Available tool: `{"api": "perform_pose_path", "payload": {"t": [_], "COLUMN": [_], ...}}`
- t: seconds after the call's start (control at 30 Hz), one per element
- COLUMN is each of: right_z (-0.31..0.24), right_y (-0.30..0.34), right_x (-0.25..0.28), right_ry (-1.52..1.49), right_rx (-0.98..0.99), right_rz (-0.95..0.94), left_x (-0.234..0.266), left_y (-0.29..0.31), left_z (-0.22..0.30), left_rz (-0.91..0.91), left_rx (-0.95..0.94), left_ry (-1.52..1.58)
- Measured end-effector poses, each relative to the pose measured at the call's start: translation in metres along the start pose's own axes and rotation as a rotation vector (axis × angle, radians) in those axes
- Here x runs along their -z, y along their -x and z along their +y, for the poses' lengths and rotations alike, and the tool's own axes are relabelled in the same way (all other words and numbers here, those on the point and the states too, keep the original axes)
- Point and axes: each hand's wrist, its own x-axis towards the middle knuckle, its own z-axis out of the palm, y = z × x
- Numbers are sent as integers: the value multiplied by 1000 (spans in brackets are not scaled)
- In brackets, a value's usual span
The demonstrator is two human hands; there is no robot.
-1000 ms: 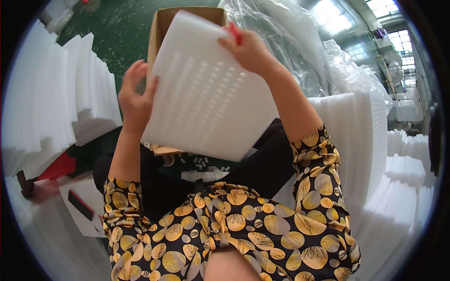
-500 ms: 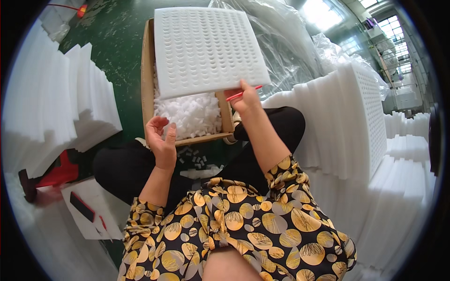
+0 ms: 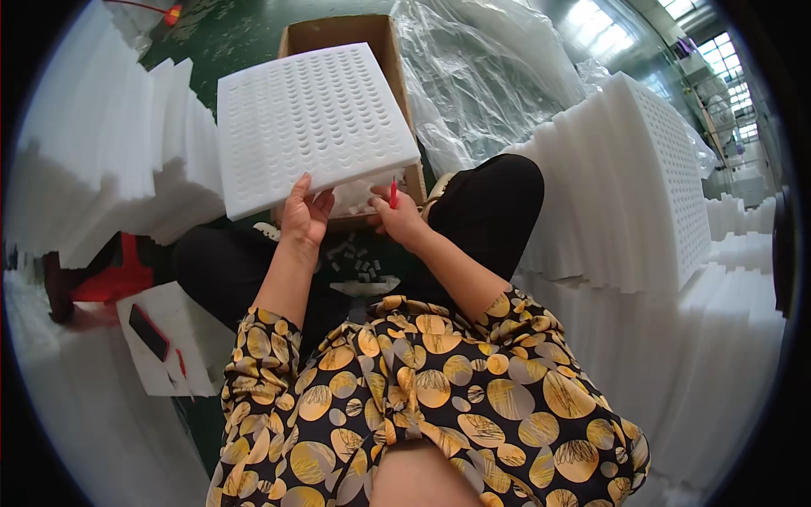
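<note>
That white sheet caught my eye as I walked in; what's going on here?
A person's left hand holds the near edge of a white foam sheet over part of a cardboard box. The right hand grips a slim red tool just below the sheet. Small white pieces lie on the floor.

Green floor [image 3: 241,27], cardboard box [image 3: 338,34], white scraps [image 3: 365,266]

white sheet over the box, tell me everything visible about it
The white sheet looks like foam: a four-sided slab with rows of small rounded marks, perhaps holes, and plain margins. It sits askew over the cardboard box, covering part of the opening and jutting past its left side. The left hand's grip is on its near edge; whether it touches the box is unclear.
</note>
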Motion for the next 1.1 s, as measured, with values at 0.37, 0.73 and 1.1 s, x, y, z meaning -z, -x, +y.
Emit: {"api": "perform_pose_path", "payload": {"t": [0.37, 0.73, 1.1], "right_z": [68, 27, -25], "right_y": [-41, 9, 9], "right_x": [13, -1, 34], "right_ry": [1109, 1025, 666], "right_rx": [318, 197, 0], "right_rz": [192, -58, -66], "left_x": [-12, -57, -13], "left_y": [5, 33, -9], "left_z": [22, 57, 60], "left_rz": [-87, -17, 157], "left_rx": [-39, 40, 268], "left_ry": [63, -90, 4]}}
